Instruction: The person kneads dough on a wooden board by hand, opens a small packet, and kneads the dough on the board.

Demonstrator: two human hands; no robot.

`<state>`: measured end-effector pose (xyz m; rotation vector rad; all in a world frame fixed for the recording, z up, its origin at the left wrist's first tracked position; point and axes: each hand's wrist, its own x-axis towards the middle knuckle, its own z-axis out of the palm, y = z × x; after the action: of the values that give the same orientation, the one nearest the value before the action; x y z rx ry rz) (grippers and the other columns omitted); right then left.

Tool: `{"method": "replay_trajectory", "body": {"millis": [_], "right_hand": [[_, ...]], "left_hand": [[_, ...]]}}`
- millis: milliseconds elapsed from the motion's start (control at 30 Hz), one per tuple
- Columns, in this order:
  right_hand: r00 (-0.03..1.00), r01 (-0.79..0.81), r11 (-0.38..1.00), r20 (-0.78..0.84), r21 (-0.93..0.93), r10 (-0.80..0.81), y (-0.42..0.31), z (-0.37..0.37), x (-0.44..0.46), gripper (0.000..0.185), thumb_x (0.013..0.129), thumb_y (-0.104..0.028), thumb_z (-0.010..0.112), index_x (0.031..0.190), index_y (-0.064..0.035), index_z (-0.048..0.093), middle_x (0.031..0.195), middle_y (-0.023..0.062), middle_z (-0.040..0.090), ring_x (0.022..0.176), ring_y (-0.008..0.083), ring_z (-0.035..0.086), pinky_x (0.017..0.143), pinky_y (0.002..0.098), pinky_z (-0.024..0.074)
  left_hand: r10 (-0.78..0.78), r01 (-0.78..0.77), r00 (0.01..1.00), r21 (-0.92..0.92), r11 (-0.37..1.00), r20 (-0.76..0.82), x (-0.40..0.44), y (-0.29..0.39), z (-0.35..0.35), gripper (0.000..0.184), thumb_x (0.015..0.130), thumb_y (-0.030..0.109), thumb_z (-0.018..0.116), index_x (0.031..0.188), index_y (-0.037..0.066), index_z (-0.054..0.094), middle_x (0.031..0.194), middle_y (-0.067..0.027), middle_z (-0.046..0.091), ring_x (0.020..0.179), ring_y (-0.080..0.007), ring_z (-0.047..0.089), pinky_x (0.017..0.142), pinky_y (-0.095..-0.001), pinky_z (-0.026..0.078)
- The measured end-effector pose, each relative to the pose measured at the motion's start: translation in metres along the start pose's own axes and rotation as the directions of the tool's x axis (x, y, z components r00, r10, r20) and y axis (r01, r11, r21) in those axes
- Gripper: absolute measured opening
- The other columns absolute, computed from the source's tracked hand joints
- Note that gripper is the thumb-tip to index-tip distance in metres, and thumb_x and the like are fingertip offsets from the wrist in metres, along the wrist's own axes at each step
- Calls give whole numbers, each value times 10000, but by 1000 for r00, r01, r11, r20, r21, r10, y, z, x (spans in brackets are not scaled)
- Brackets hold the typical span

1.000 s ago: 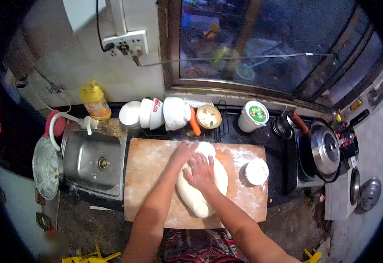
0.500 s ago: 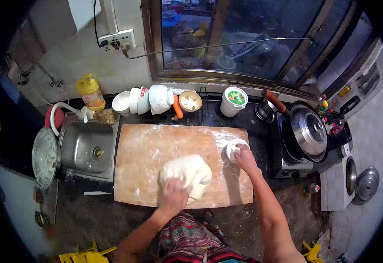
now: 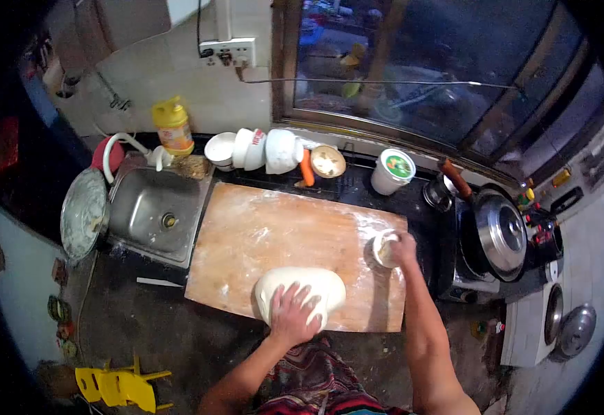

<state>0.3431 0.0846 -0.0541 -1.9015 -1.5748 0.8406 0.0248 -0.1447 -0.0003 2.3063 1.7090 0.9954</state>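
Note:
A large smooth mound of white dough (image 3: 329, 285) lies at the front edge of a floured wooden board (image 3: 246, 228). My left hand (image 3: 293, 315) rests on top of the dough with its fingers spread. At the board's right side, my right hand (image 3: 403, 250) has its fingers closed on the rim of a small white tub (image 3: 383, 249). Some pale contents show inside the tub, though too small to make out well.
Left of the board is a metal sink (image 3: 156, 216) with a floury basin (image 3: 84, 214) beside it. Behind stand white bowls (image 3: 249, 149), a carrot (image 3: 307, 168), a bowl (image 3: 328, 161) and a lidded bucket (image 3: 393, 171). A lidded wok (image 3: 501, 232) sits at right.
The dough has gone from a long shape under both hands to a rounded mound nearer the board's front edge. My right hand has left it and taken hold of the tub.

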Motion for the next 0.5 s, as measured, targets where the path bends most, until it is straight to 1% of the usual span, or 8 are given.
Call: {"method": "replay_trajectory", "body": {"millis": [33,133,200,300,333,367,400,500], "right_hand": [[981,-196,936,60,291,187,-33,-15,-12,267,723,-42,636,983,-32,698,1018,175,685,1000,324,635,887,379,505],[981,180,956,118,-230,-157,-34,25,-16,291,797,-98,622,1069,-2,662,1013,179,665,1033,289,607,907,385,485],[884,380,922,323,-75,-338,-75,71,-39,318,852,-151,619,1121,16,646,991,164,658,1017,262,593,888,392,478],[915,-84,829,371,553,-155,-129,76,-54,313,886,-163,606,1138,16,653,968,124,683,936,247,620,863,371,495],[874,137,956,423,260,-240,-117,82,-55,299,890,-148,594,1141,1,658,961,117,687,907,239,624,848,367,501],[818,366,929,495,-52,-295,-93,86,-55,290,893,-132,582,1145,-14,663,954,109,692,879,230,628,833,364,507],[754,568,750,580,-338,-310,-77,86,-58,284,896,-116,570,1148,-28,668,947,101,697,851,222,631,819,360,513],[765,375,926,552,38,-332,-84,66,-92,296,898,-114,548,1160,-52,670,966,123,702,863,213,642,807,357,517]], "left_hand": [[9,-9,999,14,1000,-32,-15,-2,2,421,808,401,604,1160,175,653,1308,-94,548,1282,-326,453,1090,-579,264],[51,-43,993,72,996,-106,-48,-3,8,437,811,448,595,1189,231,639,1348,-59,508,1316,-288,419,1091,-560,276],[65,-58,993,81,995,-95,-55,-4,9,439,821,450,576,1194,226,629,1344,-64,506,1315,-288,417,1101,-553,258],[52,-44,995,91,995,-85,-57,-4,6,438,826,459,566,1194,229,628,1339,-63,504,1315,-285,414,1109,-536,251],[47,-39,995,98,994,-83,-55,-4,5,440,825,458,569,1197,230,627,1336,-63,506,1313,-287,416,1108,-538,253],[47,-38,996,102,994,-81,-53,-5,4,442,824,458,571,1199,231,627,1333,-63,508,1311,-288,418,1106,-539,255],[37,-28,995,90,996,-92,-53,-5,5,442,817,450,583,1196,228,630,1335,-65,506,1306,-290,423,1102,-540,261],[-6,9,993,30,1000,-115,-39,-2,12,426,798,414,617,1172,213,647,1326,-74,513,1288,-296,439,1089,-547,277]]}}
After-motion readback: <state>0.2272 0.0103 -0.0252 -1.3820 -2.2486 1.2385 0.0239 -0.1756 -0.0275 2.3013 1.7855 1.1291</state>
